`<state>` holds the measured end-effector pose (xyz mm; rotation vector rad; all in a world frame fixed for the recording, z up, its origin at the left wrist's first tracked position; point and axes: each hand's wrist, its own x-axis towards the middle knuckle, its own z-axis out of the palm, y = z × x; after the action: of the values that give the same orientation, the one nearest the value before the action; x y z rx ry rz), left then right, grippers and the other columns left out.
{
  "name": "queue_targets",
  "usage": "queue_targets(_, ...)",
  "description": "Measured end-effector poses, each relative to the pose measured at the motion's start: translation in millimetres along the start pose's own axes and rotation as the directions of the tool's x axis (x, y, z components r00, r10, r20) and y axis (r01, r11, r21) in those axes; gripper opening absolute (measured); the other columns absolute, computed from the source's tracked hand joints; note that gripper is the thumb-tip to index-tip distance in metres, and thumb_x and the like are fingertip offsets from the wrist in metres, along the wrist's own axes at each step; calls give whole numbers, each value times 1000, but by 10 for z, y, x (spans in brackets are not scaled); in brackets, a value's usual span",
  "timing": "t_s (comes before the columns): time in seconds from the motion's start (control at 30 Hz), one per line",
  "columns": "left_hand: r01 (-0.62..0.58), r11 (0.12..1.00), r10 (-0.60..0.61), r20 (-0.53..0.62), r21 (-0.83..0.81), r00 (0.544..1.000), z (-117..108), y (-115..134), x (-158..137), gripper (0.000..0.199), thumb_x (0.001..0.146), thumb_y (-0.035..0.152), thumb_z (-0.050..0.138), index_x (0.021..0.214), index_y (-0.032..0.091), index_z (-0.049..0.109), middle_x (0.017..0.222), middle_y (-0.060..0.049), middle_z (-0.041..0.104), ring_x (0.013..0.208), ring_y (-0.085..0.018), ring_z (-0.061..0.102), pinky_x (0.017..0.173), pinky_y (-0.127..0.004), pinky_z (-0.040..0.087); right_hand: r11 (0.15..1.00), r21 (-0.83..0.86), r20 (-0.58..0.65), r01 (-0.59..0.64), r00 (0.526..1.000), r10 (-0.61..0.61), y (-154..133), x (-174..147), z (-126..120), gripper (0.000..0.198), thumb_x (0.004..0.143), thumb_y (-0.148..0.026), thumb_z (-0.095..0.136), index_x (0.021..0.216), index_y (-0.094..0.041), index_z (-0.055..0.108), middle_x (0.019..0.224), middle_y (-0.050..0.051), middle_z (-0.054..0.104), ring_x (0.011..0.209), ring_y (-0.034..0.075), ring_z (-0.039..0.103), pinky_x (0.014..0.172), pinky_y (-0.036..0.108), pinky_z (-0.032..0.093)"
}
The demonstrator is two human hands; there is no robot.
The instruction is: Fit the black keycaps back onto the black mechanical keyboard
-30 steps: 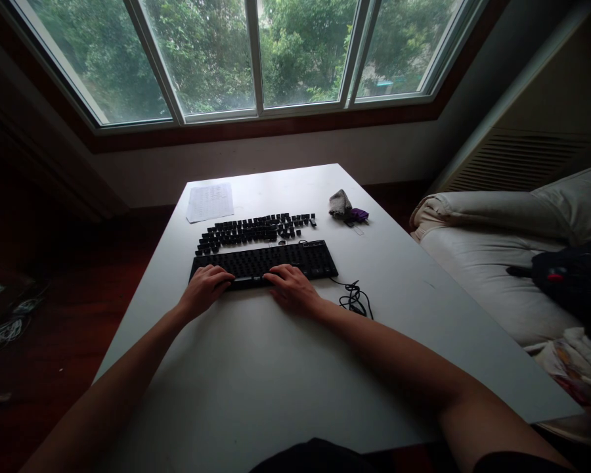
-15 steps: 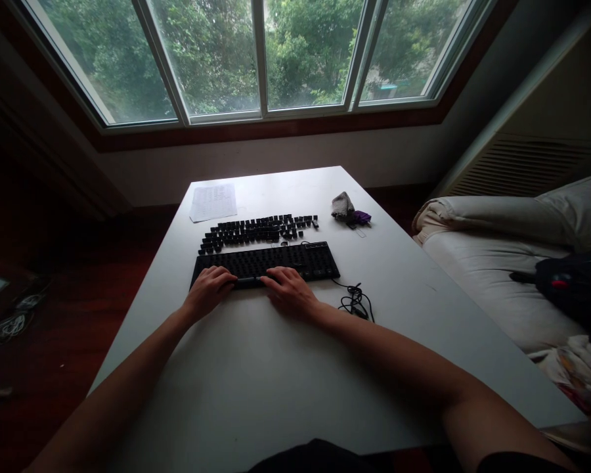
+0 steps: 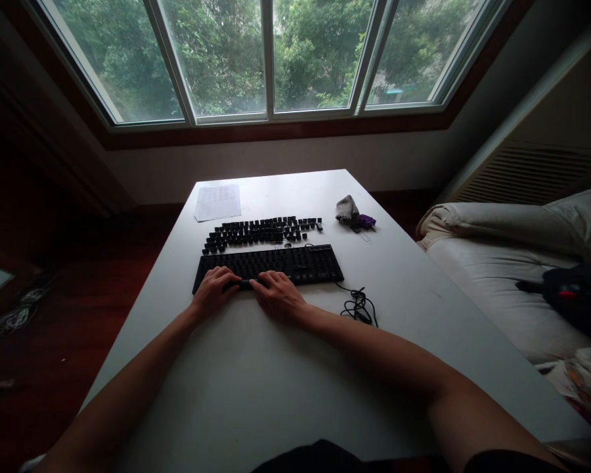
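Note:
A black keyboard (image 3: 320,264) lies across the white table, and its front edge faces me. My left hand (image 3: 211,289) rests on the left part of that edge, fingers over the keys and thumb pointing right. Just to its right, my right hand (image 3: 278,295) lies on the front middle of the keyboard with its fingers extended and its thumb toward the left one. The thumbs are close together, a small gap apart, at the long bottom key. Behind the keyboard stand rows of loose black keycaps (image 3: 256,231). My hands cover part of the lower key rows.
A coiled black cable (image 3: 359,305) lies right of the keyboard. Farther back are a grey cloth (image 3: 347,209), a purple item (image 3: 367,222) and a printed paper sheet (image 3: 218,202). A pale sofa (image 3: 477,276) stands beside the table's (image 3: 256,381) right edge.
My right hand has slid left along the keyboard's front edge, so the thumbs are now closer together. My left hand stays about where it was. The view has shifted slightly.

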<state>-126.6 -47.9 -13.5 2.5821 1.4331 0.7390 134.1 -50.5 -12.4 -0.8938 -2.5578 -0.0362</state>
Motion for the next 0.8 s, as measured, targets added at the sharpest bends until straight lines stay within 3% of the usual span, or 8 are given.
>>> queue_targets(0.17, 1, 1000, -1, -6, -21, 1000, 22, -49, -6, 18, 93, 33, 60, 106, 26, 71, 98, -6, 65, 98, -24, 57, 92, -43, 45, 1000, -15, 21, 12, 1000, -12, -15, 52, 19, 39, 98, -22, 49, 136, -20, 57, 120, 16, 59, 109, 28, 52, 93, 43, 43)
queue_targets(0.43, -6, 1000, 6, -58, 3, 998, 22, -36, -16, 18, 94, 33, 59, 105, 24, 71, 108, -7, 66, 105, -24, 57, 97, -44, 45, 999, 31, -12, 14, 1000, -14, -28, 52, 86, 43, 96, -24, 53, 139, -20, 55, 125, 15, 58, 116, 29, 50, 99, 45, 41)
queue_targets(0.63, 79, 997, -74, -162, 25, 984, -48, -51, -1, 17, 95, 32, 56, 101, 24, 70, 105, -6, 66, 101, -24, 58, 96, -44, 46, 996, 78, -29, 45, 999, -43, -12, 32, 57, 48, 93, -26, 58, 140, -19, 53, 132, 16, 56, 121, 30, 48, 104, 47, 40)
queue_targets(0.8, 175, 981, -152, -230, 83, 961, -231, -291, 191, 18, 94, 31, 55, 97, 24, 71, 106, -7, 66, 100, -24, 57, 94, -43, 47, 994, 83, -30, 71, 997, -69, -31, 66, 56, 44, 92, -24, 58, 136, -17, 56, 140, 17, 52, 132, 31, 42, 111, 49, 35)
